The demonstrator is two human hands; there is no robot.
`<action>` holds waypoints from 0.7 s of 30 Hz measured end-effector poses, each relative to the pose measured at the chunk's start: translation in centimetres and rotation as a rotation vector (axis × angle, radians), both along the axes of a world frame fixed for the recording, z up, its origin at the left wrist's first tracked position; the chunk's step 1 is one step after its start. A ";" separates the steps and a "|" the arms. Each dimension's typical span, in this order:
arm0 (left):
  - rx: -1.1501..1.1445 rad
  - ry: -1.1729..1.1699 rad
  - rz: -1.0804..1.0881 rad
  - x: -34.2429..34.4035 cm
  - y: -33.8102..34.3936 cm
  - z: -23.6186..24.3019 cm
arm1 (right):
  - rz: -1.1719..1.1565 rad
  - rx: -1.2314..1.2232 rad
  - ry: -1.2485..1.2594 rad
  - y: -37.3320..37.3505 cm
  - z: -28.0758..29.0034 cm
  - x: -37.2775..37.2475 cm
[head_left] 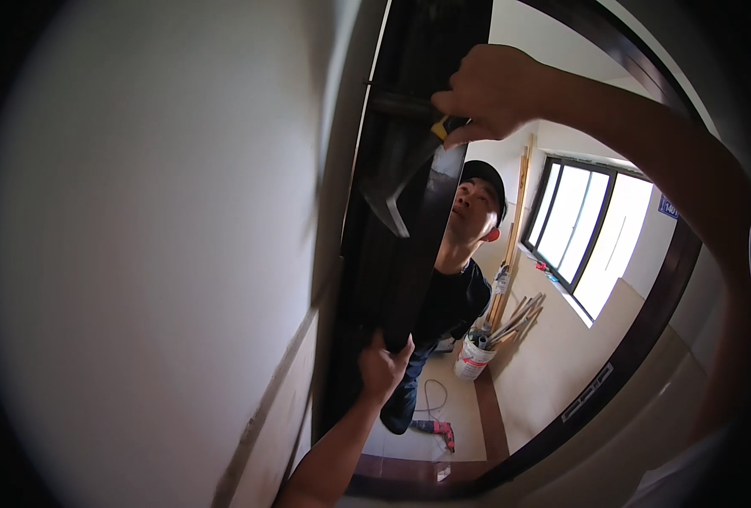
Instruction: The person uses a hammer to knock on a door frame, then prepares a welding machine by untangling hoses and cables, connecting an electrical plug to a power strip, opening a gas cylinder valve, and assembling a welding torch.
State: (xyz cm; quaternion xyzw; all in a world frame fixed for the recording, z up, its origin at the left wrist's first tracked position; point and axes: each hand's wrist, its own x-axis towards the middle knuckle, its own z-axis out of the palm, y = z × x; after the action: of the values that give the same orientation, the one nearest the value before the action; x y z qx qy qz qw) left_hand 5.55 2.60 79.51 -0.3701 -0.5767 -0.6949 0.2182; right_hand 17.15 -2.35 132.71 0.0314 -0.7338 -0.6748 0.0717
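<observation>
My right hand (485, 97) is high up, closed on the yellow grip of a hammer (389, 209), whose dark head hangs lower against a dark door or frame piece (405, 292). My left hand (381, 368) grips the edge of that dark piece lower down, with the thumb up along it. Just beyond the piece, a co-worker (469, 212) in a black cap and dark clothes looks upward, partly hidden behind it.
A white wall (138, 237) fills the left. The dark doorway frame (659, 296) curves round the right. Beyond it are a window (587, 237), leaning planks (519, 195), a bucket (475, 361) with rods, and a red drill (443, 433) with a cord on the floor.
</observation>
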 end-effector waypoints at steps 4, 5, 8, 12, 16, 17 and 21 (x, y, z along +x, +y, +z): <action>0.053 0.019 -0.019 -0.2 0.8 -0.8 | -0.203 0.109 0.156 -0.6 5.0 -2.4; 0.100 0.012 -0.007 -0.8 1.5 -0.9 | -0.108 0.124 0.211 0.0 3.9 -2.6; 0.013 -0.024 -0.027 -0.5 0.7 -0.5 | 0.070 0.005 0.314 1.5 3.2 0.2; 0.075 -0.005 0.026 -1.0 0.6 -0.5 | 0.172 -0.345 0.619 1.9 -1.7 3.0; 0.052 -0.038 -0.008 -0.1 0.5 -0.6 | 0.521 -1.466 0.859 6.9 -8.2 2.4; 0.059 -0.019 0.002 0.1 0.9 -0.5 | 0.636 -1.703 0.937 5.6 -10.7 1.7; 0.009 -0.026 0.026 -0.1 0.3 -0.4 | 1.112 -2.385 0.914 0.6 -21.2 -3.9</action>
State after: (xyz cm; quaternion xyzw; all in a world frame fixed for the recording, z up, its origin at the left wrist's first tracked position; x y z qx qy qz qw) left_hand 5.42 2.89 79.11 -0.3524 -0.5812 -0.6993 0.2214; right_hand 13.21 -1.74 111.47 0.0156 -0.6629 0.5171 0.5412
